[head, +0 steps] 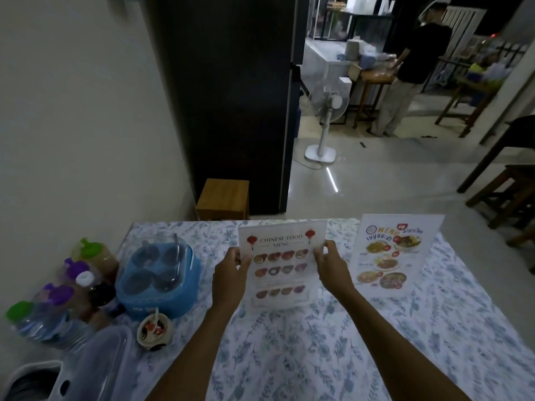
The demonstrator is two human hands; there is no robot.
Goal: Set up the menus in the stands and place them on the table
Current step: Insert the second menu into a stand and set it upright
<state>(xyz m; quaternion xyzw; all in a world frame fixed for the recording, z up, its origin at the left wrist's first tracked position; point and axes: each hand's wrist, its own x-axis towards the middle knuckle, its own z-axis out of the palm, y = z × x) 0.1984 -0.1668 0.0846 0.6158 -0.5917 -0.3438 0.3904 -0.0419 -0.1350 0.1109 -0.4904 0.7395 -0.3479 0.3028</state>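
Observation:
The Chinese food menu (282, 263) stands upright in a clear stand near the middle of the table (318, 357), which has a blue floral cloth. My left hand (231, 277) grips its left edge. Its right edge is pinched by my right hand (330, 266). To the right, a second menu (389, 256) with colourful dish photos stands upright in its own stand on the cloth, apart from both hands.
At the table's left edge are a blue condiment caddy (157, 280), several bottles (58, 299), a small sauce cup (155, 332) and a clear plastic box (95, 366). Beyond the table stand a wooden stool (223, 198), a white fan (327, 111) and a person (411, 62).

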